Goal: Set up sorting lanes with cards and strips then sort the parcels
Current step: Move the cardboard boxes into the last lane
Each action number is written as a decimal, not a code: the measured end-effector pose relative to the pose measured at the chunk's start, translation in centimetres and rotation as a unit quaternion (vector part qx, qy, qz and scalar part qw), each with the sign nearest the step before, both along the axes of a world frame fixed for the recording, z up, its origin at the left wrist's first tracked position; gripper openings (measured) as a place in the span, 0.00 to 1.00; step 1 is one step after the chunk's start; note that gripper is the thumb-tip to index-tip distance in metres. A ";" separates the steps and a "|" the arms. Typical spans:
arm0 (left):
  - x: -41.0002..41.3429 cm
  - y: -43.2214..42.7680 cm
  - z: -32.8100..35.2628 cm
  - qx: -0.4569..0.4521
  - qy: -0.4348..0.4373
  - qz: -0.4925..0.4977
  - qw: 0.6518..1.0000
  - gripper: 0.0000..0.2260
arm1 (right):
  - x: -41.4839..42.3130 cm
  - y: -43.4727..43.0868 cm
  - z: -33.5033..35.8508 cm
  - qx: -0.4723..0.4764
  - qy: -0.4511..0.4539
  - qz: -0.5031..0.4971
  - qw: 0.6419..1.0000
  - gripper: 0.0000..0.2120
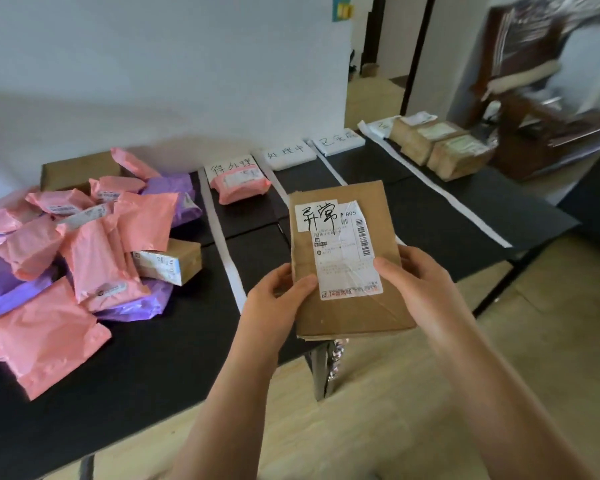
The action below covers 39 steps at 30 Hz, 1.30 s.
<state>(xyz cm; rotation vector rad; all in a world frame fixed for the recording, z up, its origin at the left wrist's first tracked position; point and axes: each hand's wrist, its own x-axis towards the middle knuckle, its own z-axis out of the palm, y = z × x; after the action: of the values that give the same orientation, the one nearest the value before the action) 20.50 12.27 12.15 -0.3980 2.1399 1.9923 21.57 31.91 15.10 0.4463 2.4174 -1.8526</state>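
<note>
1. Cardboard parcel (343,313) is held above the near edge of the black table (153,358), label up, probably so its handwritten sticker (317,216) can be matched to a lane.
2. Left hand (278,296) grips the lower left edge, thumb on top. Right hand (413,275) clasps the right edge likewise, keeping the parcel flat and readable.
3. White strips (227,258) divide the table into lanes, each headed by a card (286,155) near the wall.
4. A pink parcel (239,185) lies in the first lane and brown boxes (440,147) in the far right one, whose card is too blurred to read.
5. The unsorted pile (77,244) waits at the left.
</note>
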 end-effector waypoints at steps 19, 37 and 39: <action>-13.4 24.3 -4.8 -0.086 -0.048 -0.165 0.981 0.28 | -8.2 23.2 -6.4 -0.050 -0.065 -0.185 0.979 0.16; -33.6 43.8 -7.5 -0.154 -0.063 -0.293 0.941 0.28 | -26.2 41.4 -12.0 -0.041 -0.129 -0.285 0.949 0.20; -35.3 46.2 -8.1 -0.173 -0.072 -0.281 0.941 0.26 | -28.2 43.8 -12.9 -0.030 -0.135 -0.275 0.951 0.21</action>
<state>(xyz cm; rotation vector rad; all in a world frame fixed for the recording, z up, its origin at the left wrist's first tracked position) -14.79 58.49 4.05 0.0304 2.1881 1.2465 -6.67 75.74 2.24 1.3870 2.1858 -1.8662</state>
